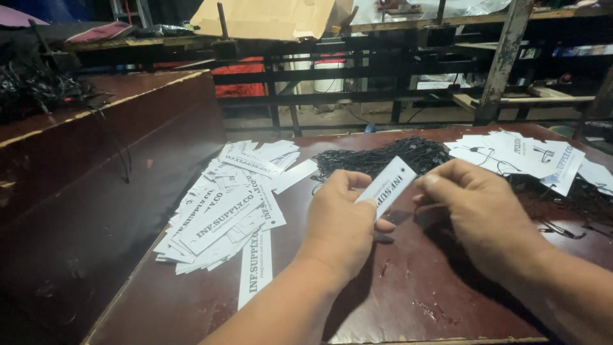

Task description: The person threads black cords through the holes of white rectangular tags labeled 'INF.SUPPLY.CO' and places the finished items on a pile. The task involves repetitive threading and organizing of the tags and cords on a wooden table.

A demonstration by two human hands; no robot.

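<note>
Head view looks down on a dark reddish-brown table (408, 287), with 2 bare hands meeting near the middle of the frame. The left hand (341, 220) is curled shut around the lower end of a white paper tag (387, 186), thumb and fingers pinching it so that the tag sticks up and to the right out of the grip, tilted. The right hand (476, 204) sits just to the right of the tag, its fingertips bent in toward the tag's upper edge (whether they touch the tag or pinch something thin there cannot be told, and how far that hand is closed is not clear).

Left of the hands, in the centre-left of the frame, lies a loose pile of white tags (223, 211) with dark print, fanned over one another. Behind the hands, a heap of black strings (389, 155) spreads across the table. At the upper right, a second pile of tags (523, 153) rests with black loops lying on it. A raised dark shelf (96, 153) fills the left side.
</note>
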